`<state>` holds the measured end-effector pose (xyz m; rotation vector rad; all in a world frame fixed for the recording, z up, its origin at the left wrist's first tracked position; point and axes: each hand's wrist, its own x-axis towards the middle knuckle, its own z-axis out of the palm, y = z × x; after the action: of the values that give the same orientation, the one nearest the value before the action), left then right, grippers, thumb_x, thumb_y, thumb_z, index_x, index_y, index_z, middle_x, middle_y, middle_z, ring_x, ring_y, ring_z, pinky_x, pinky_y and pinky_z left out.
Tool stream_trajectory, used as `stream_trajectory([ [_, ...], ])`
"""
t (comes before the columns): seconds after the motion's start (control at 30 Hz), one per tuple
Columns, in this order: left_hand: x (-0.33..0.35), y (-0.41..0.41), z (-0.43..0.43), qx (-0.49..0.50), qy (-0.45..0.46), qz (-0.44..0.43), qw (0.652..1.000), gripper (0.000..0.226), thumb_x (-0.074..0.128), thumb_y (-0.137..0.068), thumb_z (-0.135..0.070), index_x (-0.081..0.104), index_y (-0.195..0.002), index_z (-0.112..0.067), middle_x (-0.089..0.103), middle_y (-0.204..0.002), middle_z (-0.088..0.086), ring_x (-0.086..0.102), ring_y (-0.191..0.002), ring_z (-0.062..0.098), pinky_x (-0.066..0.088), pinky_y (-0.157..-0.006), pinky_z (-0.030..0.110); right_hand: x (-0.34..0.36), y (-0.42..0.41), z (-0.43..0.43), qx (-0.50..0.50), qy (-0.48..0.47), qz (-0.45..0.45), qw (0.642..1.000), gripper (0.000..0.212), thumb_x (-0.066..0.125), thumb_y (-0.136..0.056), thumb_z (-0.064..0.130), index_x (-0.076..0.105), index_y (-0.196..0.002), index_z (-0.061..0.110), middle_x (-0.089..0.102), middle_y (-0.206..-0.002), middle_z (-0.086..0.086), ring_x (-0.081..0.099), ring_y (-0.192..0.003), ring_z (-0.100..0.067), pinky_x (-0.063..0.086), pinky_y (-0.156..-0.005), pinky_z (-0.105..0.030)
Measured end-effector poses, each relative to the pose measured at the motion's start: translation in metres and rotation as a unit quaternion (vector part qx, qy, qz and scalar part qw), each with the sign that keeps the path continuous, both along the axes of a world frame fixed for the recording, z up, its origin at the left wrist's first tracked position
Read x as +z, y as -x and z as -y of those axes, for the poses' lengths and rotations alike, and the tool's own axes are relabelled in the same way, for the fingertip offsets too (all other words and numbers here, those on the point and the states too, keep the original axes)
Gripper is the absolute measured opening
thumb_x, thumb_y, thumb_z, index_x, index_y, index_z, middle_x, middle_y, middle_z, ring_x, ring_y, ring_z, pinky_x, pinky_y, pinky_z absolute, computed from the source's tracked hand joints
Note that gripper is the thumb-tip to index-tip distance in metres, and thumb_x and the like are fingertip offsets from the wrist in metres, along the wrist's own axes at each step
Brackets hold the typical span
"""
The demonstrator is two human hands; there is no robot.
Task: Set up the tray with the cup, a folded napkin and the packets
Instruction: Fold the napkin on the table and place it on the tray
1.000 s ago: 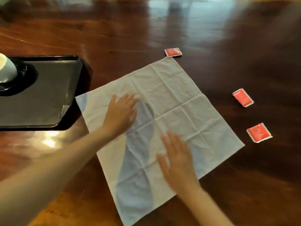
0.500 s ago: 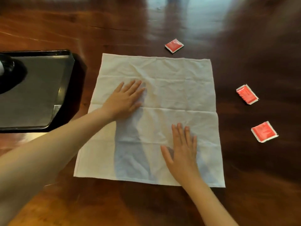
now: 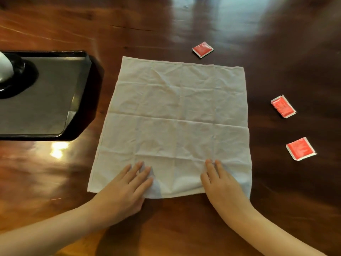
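Napkin (image 3: pixel 175 124) — white cloth, spread fully open and flat on the dark wooden table (image 3: pixel 184 24), creased into a grid from old folds, its sides roughly square to the person. It serves as the landmark for everything else.

Left hand (image 3: pixel 125 189) lies palm down on the napkin's near-left corner, fingers stretched out and slightly spread, heel of the hand off the cloth on the bare wood. It grips nothing; it only presses flat. Right hand (image 3: pixel 221 183) lies palm down across the napkin's near edge, right of the middle, fingers straight and close together, also clasping nothing. Between the two hands the cloth puckers a little.

Tray (image 3: pixel 73 100) — dark, with a raised rim — sits left of the napkin, just beside its left edge but apart from it. On the tray's far-left part, at the edge of view, stands the cup (image 3: pixel 4 69), white, on a dark saucer (image 3: pixel 20 80); only part of it shows.

Three red packets with white borders lie on the table, none on the tray. Far packet (image 3: pixel 203 49) lies just beyond the napkin's far edge. Middle packet (image 3: pixel 283 109) lies to the right of the napkin, level with its centre fold. Near packet (image 3: pixel 301 149) lies right of the napkin too, closer to the person.
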<state>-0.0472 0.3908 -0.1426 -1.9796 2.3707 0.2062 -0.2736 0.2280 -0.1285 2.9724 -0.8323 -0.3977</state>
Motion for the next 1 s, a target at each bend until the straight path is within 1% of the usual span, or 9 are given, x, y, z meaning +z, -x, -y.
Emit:
stream_trajectory([
  [0.1, 0.005, 0.000, 0.009, -0.006, 0.025, 0.024, 0.999, 0.032, 0.065, -0.075, -0.006, 0.064, -0.107, -0.005, 0.066, -0.116, 0.016, 0.061, -0.109, 0.036, 0.053, -0.086, 0.046, 0.006, -0.004, 0.007, -0.004, -0.012, 0.035, 0.999, 0.035, 0.085, -0.047, 0.002, 0.067, -0.077, 0.005, 0.072, -0.091, -0.018, 0.071, -0.082, -0.033, 0.057, -0.054, -0.032],
  [0.2, 0.006, 0.002, 0.018, 0.002, 0.049, 0.016, 0.999, 0.023, 0.050, -0.079, -0.004, 0.070, -0.090, -0.007, 0.071, -0.101, 0.014, 0.067, -0.099, 0.032, 0.059, -0.075, 0.037, 0.019, -0.012, 0.021, -0.077, -0.066, 0.105, 0.989, 0.029, 0.078, -0.055, 0.003, 0.056, -0.073, 0.010, 0.059, -0.061, -0.004, 0.058, -0.048, -0.022, 0.041, -0.034, -0.026],
  [0.37, 0.019, -0.028, 0.041, 0.130, -0.005, -0.075, 0.989, 0.023, 0.064, -0.067, -0.004, 0.060, -0.088, -0.013, 0.064, -0.086, 0.007, 0.063, -0.073, 0.028, 0.053, -0.051, 0.035, 0.035, -0.008, 0.059, -0.218, -0.115, 0.154, 0.957, 0.004, 0.048, -0.091, 0.018, 0.047, -0.088, 0.018, 0.048, -0.062, 0.005, 0.041, -0.047, -0.011, 0.032, -0.044, -0.025],
  [0.5, 0.052, -0.072, 0.058, 0.219, -0.016, -0.193, 0.956, 0.025, 0.054, -0.074, -0.007, 0.061, -0.090, -0.025, 0.062, -0.083, -0.010, 0.060, -0.073, 0.015, 0.050, -0.060, 0.033, 0.049, -0.013, 0.075, -0.216, -0.133, 0.145, 0.957, 0.009, 0.045, -0.094, 0.020, 0.043, -0.102, 0.023, 0.051, -0.084, 0.005, 0.054, -0.068, -0.017, 0.050, -0.063, -0.033],
  [0.6, 0.089, -0.101, 0.083, 0.240, -0.027, -0.219, 0.945, 0.032, 0.060, -0.078, 0.000, 0.062, -0.087, -0.031, 0.066, -0.081, -0.013, 0.062, -0.074, 0.011, 0.051, -0.063, 0.032, 0.070, -0.020, 0.089, -0.192, -0.203, 0.089, 0.956, 0.055, 0.053, -0.083, 0.053, 0.031, -0.126, 0.027, 0.040, -0.108, 0.011, 0.057, -0.089, -0.018, 0.049, -0.074, -0.031],
  [0.67, 0.114, -0.117, 0.103, 0.232, -0.079, -0.239, 0.940, 0.027, 0.057, -0.084, -0.004, 0.062, -0.084, -0.031, 0.066, -0.079, -0.010, 0.062, -0.072, 0.008, 0.048, -0.063, 0.024, 0.081, -0.028, 0.102, -0.141, -0.149, 0.025, 0.978, 0.074, 0.060, -0.075, 0.058, 0.023, -0.132, 0.030, 0.037, -0.117, 0.008, 0.058, -0.087, -0.017, 0.048, -0.069, -0.029],
  [0.8, 0.147, -0.142, 0.150, 0.217, -0.172, -0.224, 0.934, 0.013, 0.058, -0.088, -0.017, 0.063, -0.081, -0.026, 0.064, -0.077, -0.008, 0.059, -0.072, 0.006, 0.045, -0.063, 0.019, 0.092, -0.042, 0.137, -0.123, -0.074, 0.034, 0.989, 0.059, 0.059, -0.082, 0.023, 0.027, -0.132, 0.024, 0.035, -0.125, 0.002, 0.059, -0.078, -0.024, 0.041, -0.059, -0.030],
  [0.93, 0.150, -0.171, 0.203, 0.260, -0.187, -0.257, 0.912, 0.013, 0.055, -0.090, -0.017, 0.065, -0.086, -0.024, 0.065, -0.087, -0.002, 0.062, -0.085, 0.014, 0.048, -0.076, 0.029, 0.102, -0.056, 0.189, -0.180, -0.189, 0.131, 0.956, 0.031, 0.058, -0.086, 0.015, 0.050, -0.115, 0.024, 0.051, -0.113, 0.005, 0.058, -0.090, -0.020, 0.049, -0.080, -0.035],
  [1.0, 0.144, -0.186, 0.231, 0.290, -0.198, -0.271, 0.896, 0.012, 0.057, -0.089, -0.015, 0.067, -0.086, -0.021, 0.067, -0.088, 0.000, 0.064, -0.085, 0.015, 0.050, -0.076, 0.028, 0.101, -0.059, 0.217, -0.207, -0.227, 0.155, 0.939, 0.014, 0.059, -0.087, 0.019, 0.059, -0.099, 0.027, 0.060, -0.097, 0.007, 0.058, -0.086, -0.014, 0.047, -0.075, -0.029],
])
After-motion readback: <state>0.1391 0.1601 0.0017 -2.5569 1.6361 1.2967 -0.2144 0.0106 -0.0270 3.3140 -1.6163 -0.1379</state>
